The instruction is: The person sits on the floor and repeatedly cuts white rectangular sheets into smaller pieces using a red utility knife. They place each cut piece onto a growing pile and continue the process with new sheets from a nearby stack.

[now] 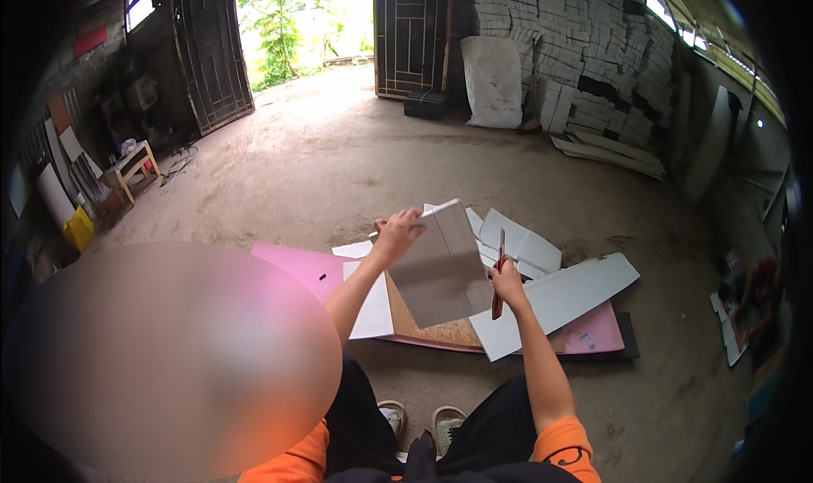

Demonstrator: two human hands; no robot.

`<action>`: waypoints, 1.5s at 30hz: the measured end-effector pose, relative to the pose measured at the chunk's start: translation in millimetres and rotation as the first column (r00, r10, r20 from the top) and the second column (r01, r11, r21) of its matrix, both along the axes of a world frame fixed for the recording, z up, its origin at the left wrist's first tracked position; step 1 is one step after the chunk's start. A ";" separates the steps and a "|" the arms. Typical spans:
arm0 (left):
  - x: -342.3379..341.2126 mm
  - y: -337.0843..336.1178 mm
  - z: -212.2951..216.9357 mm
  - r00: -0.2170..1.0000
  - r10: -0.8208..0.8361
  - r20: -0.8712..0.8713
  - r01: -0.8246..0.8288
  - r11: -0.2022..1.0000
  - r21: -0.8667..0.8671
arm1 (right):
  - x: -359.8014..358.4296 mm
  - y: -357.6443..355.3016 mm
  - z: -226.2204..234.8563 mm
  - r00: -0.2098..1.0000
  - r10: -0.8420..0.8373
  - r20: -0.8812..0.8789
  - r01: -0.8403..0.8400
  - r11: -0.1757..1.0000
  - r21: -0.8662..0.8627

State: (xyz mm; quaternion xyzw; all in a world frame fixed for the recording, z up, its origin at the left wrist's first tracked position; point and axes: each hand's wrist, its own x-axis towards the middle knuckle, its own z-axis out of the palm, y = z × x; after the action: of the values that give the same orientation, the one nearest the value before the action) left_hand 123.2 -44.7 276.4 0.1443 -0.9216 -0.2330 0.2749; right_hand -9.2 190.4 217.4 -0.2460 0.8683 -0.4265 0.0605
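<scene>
My left hand (395,234) grips the top left corner of a grey rectangular board (443,270), holding it tilted above the floor. At the board's right edge, my right hand (506,281) holds a red-handled knife (499,281), with the blade pointing up along that edge. Under the board lie white panels (555,301), a pink sheet (301,264) and a brown fibre board (428,331). My shoes (419,421) show below, on the dirt floor.
A large blurred patch covers the lower left. An open doorway at the back shows green plants. Stacked white boards (576,38) fill the back right wall, with loose panels (608,151) at their foot. A small wooden table (134,168) and a yellow container (78,227) stand at left.
</scene>
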 end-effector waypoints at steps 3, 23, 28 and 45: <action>4.9 20.8 -31.5 0.999 -0.009 -0.035 0.003 0.986 -0.167 | 25.5 -0.3 -8.2 0.999 0.047 0.014 -0.047 0.998 0.039; -40.5 64.8 -91.9 0.998 0.006 0.070 0.022 0.926 -0.378 | 51.4 -39.4 -2.6 0.977 0.050 -0.206 0.035 0.919 0.392; -38.6 62.2 -88.5 0.999 0.010 0.043 0.009 0.911 -0.412 | 52.9 -39.4 4.0 0.978 0.048 -0.201 0.039 0.912 0.408; -33.4 66.7 -88.0 1.000 0.005 0.014 0.000 0.928 -0.372 | 31.7 -58.8 17.5 0.991 0.112 0.078 -0.136 0.867 0.479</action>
State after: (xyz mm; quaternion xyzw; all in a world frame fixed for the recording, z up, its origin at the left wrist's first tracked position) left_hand 89.8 22.0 188.4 0.0925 -0.9508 -0.0529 0.2908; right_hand 22.5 131.6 234.9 -0.2681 0.9279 -0.1972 0.1681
